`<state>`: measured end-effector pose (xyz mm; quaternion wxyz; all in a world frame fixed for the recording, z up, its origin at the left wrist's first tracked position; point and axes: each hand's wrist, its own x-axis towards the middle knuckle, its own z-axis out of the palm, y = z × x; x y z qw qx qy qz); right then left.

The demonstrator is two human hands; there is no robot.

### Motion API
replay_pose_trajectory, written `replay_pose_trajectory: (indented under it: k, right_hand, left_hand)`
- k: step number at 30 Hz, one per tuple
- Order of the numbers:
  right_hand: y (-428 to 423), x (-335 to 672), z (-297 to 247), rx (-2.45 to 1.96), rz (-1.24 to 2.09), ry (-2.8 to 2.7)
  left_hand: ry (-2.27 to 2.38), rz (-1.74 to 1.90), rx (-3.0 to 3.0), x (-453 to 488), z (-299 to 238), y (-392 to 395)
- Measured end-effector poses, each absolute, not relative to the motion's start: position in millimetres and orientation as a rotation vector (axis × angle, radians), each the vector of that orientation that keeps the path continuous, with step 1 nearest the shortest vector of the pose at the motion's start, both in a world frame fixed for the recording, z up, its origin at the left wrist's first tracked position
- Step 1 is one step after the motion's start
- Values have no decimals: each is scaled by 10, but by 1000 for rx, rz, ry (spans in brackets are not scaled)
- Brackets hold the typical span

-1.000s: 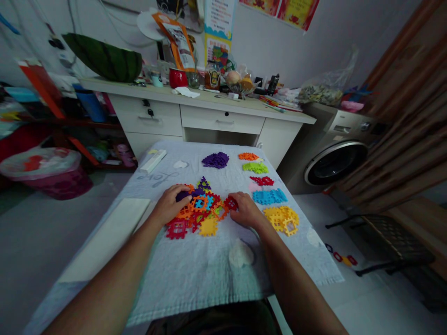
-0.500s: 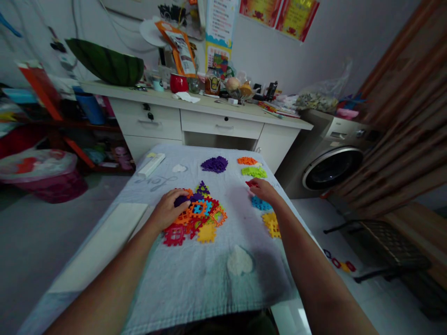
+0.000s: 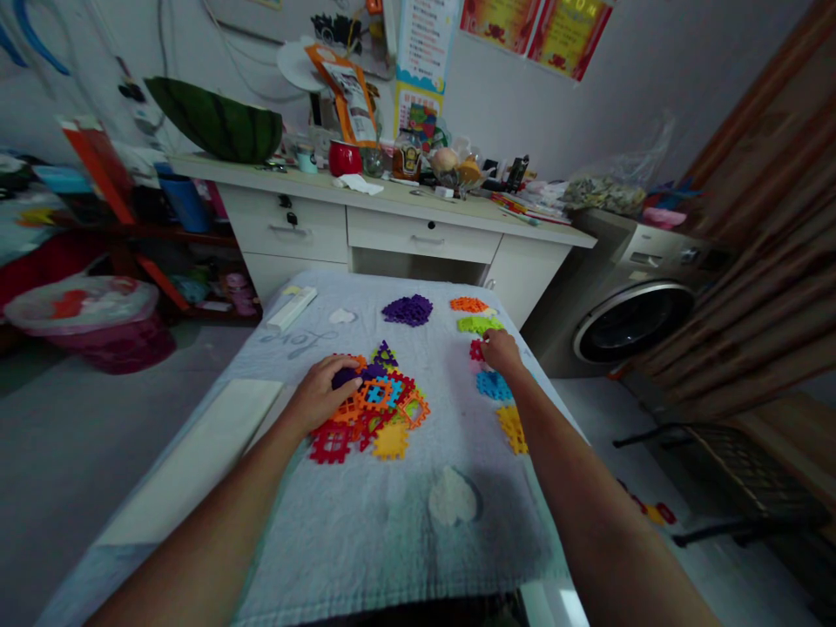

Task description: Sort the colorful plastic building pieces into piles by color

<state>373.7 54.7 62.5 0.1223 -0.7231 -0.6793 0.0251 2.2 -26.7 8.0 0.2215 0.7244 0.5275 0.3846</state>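
Observation:
My left hand [image 3: 325, 394] rests at the left side of a mixed pile of plastic interlocking tiles, its fingers curled round purple tiles [image 3: 347, 376]. Orange tiles [image 3: 377, 394], a yellow tile [image 3: 390, 441] and a red tile [image 3: 331, 442] lie in that pile. Over on the right, my right hand [image 3: 502, 352] is closed at the fingertips on a red tile [image 3: 476, 350], low over the cloth. This sits between a green group [image 3: 479, 324] and a blue group [image 3: 494, 385]; the fingers partly cover the red.
A purple heap [image 3: 408, 310] and an orange group [image 3: 468, 305] lie at the far side of the cloth-covered table [image 3: 450, 549]. Nearer right are yellow tiles [image 3: 513, 428]. A white box [image 3: 292, 308] lies far left. Beyond stand a cabinet [image 3: 418, 239] and a washing machine [image 3: 627, 296].
My right hand has lowered the red tile slightly to the cloth, between the green and blue groups. My left hand stays on the purple tiles. The whole view has shifted slightly.

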Motion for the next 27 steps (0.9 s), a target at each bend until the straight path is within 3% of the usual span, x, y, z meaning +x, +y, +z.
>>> replay_pose_trajectory:
  k: [5, 11, 15, 27]
  right_hand:
    - [344, 3572, 696, -2099, -30, -1871]
    - [-127, 3075, 663, -1536, 556, -2386]
    - [-348, 2839, 595, -1424, 653, -2501]
    - [-297, 2894, 504, -1463, 765, -1985]
  left_hand:
    - [1449, 1081, 2011, 24, 69, -265]
    - [1468, 1096, 2012, 48, 108, -282]
    - [1468, 1101, 2017, 53, 133, -295]
    - [1460, 1091, 2017, 40, 103, -303]
